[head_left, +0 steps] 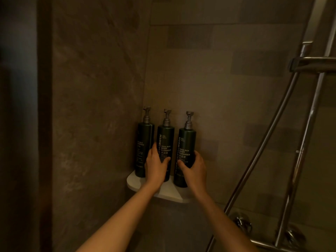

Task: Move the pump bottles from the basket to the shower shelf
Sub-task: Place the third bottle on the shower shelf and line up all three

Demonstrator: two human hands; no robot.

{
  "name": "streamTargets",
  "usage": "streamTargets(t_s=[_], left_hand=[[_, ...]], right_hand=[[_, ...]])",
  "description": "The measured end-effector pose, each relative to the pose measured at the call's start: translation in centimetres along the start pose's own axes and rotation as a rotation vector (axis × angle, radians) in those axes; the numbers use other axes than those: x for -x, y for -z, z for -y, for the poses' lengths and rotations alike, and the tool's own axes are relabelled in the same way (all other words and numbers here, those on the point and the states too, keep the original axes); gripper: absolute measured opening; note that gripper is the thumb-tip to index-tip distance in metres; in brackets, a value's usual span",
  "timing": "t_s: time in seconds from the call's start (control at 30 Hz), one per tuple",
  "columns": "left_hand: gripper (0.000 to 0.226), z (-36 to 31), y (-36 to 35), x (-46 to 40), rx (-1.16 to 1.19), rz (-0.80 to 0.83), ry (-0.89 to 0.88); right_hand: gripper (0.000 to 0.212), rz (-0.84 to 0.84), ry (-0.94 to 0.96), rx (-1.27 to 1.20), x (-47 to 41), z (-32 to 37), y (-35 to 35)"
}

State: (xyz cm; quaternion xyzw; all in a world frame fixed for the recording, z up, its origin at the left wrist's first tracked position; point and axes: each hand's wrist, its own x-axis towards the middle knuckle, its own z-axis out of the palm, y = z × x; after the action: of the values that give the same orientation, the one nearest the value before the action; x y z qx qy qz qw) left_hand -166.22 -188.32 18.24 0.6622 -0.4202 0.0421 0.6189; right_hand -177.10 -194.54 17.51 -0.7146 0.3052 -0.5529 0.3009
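Three dark green pump bottles with grey pump heads are standing upright in a row on the white corner shower shelf (138, 180): the shampoo bottle (143, 142) deepest in the corner, the middle body cleanser bottle (165, 140) beside it, and the right body cleanser bottle (186, 144) at the shelf's right edge. The left hand (156, 164) is wrapping around the middle bottle's lower body while the right hand (194, 168) is gripping the right one's. The shelf's front edge is lying bare, and the shower hose (269, 135) is hanging well apart to the right.

two bare forearms, no sleeves, rings or watch in view, left grip (156, 165) and right grip (193, 165)
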Motion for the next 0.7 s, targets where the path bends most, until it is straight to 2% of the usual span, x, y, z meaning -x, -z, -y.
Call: streamTargets(t_s=[0.3, 0.47, 0.7], left_hand=[[0.073, 0.04, 0.33, -0.10, 0.005, 0.022, -0.003], [0.073, 0.08, 0.34, -0.12, 0.018, 0.030, -0.001], [0.073, 0.14, 0.46, -0.06, 0.021, 0.036, 0.000]], right_hand=[[0.072, -0.005, -0.018, 0.011, -0.23, -0.17, 0.22], [0.056, 0.026, -0.010, -0.018, -0.06, -0.02, 0.37], [0.058, 0.003, -0.011, -0.004, -0.09, -0.34, 0.30]])
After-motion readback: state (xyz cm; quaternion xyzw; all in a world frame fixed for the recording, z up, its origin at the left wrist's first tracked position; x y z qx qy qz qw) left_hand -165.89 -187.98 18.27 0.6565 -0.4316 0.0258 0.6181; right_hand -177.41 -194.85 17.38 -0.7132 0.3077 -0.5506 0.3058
